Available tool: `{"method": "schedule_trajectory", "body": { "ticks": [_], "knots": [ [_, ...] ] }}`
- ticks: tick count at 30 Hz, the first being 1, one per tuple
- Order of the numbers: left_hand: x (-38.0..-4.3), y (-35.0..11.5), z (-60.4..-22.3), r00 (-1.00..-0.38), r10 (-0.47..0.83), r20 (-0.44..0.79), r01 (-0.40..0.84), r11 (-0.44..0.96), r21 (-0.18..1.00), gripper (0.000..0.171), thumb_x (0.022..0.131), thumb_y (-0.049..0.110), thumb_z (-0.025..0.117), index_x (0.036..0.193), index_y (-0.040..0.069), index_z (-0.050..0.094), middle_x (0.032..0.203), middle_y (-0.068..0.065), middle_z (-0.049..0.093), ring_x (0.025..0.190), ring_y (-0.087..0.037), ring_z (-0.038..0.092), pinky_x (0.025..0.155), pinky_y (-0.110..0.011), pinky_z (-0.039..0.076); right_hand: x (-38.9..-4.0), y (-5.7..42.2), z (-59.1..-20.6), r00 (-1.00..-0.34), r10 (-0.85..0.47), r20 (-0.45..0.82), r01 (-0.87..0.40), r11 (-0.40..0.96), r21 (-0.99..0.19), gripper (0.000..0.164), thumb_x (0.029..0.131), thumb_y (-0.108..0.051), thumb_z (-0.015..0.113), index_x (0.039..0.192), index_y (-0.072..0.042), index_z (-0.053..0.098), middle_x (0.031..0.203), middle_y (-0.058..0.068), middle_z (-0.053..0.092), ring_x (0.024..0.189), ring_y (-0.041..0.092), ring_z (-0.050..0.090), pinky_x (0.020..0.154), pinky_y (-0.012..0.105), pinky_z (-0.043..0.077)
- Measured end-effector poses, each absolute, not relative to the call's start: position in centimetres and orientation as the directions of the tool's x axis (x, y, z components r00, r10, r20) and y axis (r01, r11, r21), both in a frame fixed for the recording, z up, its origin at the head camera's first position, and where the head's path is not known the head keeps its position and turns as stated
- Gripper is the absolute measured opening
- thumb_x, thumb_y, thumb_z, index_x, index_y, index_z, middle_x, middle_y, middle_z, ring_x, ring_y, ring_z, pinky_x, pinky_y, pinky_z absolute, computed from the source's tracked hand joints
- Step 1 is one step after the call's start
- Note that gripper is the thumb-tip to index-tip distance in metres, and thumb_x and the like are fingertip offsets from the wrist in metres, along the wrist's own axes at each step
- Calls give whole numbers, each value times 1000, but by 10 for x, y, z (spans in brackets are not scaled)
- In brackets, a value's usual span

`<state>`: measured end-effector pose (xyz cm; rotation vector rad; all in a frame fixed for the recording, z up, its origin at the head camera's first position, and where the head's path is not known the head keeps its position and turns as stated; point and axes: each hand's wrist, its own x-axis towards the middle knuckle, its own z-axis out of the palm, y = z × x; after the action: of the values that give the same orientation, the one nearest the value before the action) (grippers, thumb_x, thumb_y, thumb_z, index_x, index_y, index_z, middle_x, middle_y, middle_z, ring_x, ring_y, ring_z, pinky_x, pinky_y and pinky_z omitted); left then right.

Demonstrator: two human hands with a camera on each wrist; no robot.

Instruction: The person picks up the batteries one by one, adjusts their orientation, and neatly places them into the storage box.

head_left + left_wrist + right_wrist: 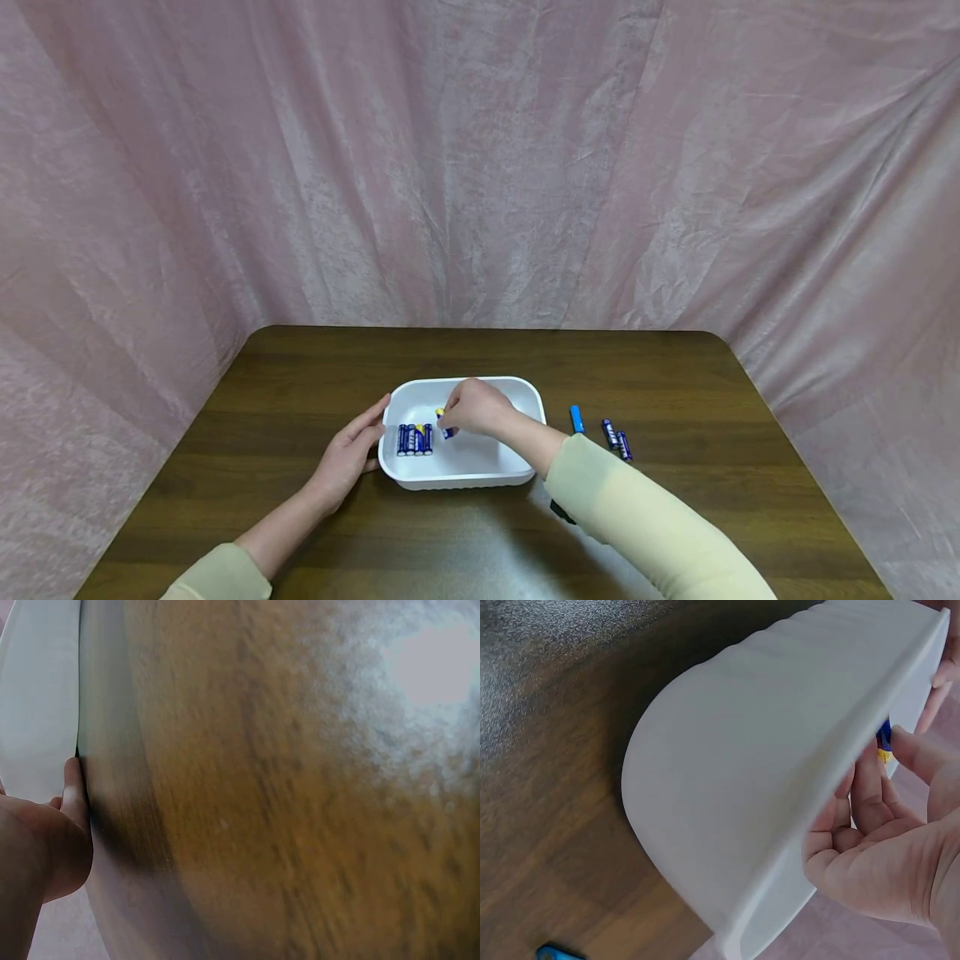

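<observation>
A white plastic tub (465, 482) stands on the table, its long side toward me. Several dark blue batteries (415, 440) lie side by side in its left part. My right hand (476, 407) reaches into the tub and pinches one blue and yellow battery (447, 432) between thumb and fingers, just right of that row. In the right wrist view the pinched battery (885, 739) shows partly behind the rim. At the tub's left end, my left hand (347, 457) rests against the outer wall with its fingers extended along it; the left wrist view shows this hand (56, 832) against the white side.
Right of the tub, a light blue cylinder (577, 419) lies on the brown wooden table (315, 375). Two dark blue batteries (610, 433) lie close together farther right. Behind the table hangs a pink curtain (480, 167).
</observation>
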<state>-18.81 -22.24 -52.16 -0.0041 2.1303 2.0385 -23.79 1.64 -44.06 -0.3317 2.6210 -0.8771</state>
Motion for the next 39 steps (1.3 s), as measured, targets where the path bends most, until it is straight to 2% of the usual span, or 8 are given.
{"method": "schedule_trajectory", "body": {
  "ticks": [10,19,27,39],
  "knots": [
    [-189,-222,-523,-980,126,-155,-149,57,987,50,108,20,51,157,25,44,165,-7,31,134,-33,46,88,-40,58,-242,4,-458,-921,-255,-295,-64,846,-530,21,82,-25,82,65,-14,78,65,-1,72,60,11,52,53,27,39],
    [-188,-221,-523,-982,130,-138,-132,53,990,50,108,19,51,157,24,44,165,-6,32,135,-34,45,88,-40,58,-242,-5,-462,-928,-215,-304,-66,899,-433,23,80,-25,80,61,-13,76,60,-2,69,56,12,50,51,26,38],
    [-188,-220,-524,-982,129,-135,-131,38,991,50,108,19,51,157,23,45,164,-8,34,133,-34,48,89,-40,58,-235,-8,-458,-928,-211,-308,-60,898,-435,19,81,-23,79,68,-10,76,63,1,72,58,13,52,56,27,40],
    [-188,-219,-524,-982,126,-142,-137,44,990,50,108,18,50,157,24,44,165,-6,32,135,-34,47,88,-39,58,-235,-5,-458,-917,-219,-332,-36,877,-479,22,83,-25,79,76,-11,63,64,1,72,62,13,55,62,27,42]
  ]
}}
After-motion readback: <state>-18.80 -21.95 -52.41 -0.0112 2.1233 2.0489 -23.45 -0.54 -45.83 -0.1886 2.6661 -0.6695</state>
